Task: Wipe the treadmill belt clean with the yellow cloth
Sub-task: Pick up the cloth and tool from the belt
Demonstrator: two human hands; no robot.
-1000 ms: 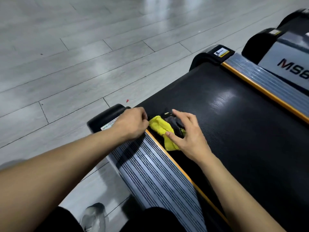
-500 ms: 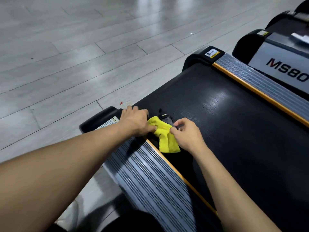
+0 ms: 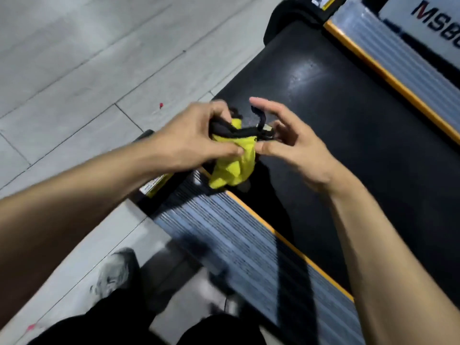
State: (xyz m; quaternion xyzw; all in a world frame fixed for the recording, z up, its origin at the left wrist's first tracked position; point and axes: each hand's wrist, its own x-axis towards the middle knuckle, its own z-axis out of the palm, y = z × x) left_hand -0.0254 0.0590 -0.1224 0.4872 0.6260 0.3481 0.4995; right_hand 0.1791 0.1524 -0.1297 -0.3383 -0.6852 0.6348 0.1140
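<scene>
The yellow cloth (image 3: 234,165) hangs bunched in the air over the rear left corner of the black treadmill belt (image 3: 348,125). A black strap or band (image 3: 239,131) runs across its top. My left hand (image 3: 196,138) grips the cloth and the strap's left end. My right hand (image 3: 291,143) pinches the cloth's right side with thumb and a finger, its other fingers spread. The frame is motion-blurred.
A ribbed grey side rail (image 3: 249,250) with an orange edge runs along the belt's near side, another rail (image 3: 398,58) along the far side. A second machine marked "MS8" (image 3: 438,23) stands at top right. Grey plank floor (image 3: 87,70) lies left; my shoe (image 3: 114,272) is beside the rail.
Both hands have lifted the yellow cloth and black strap off the belt corner. The camera has tilted down and closer, so my legs and shoe now show.
</scene>
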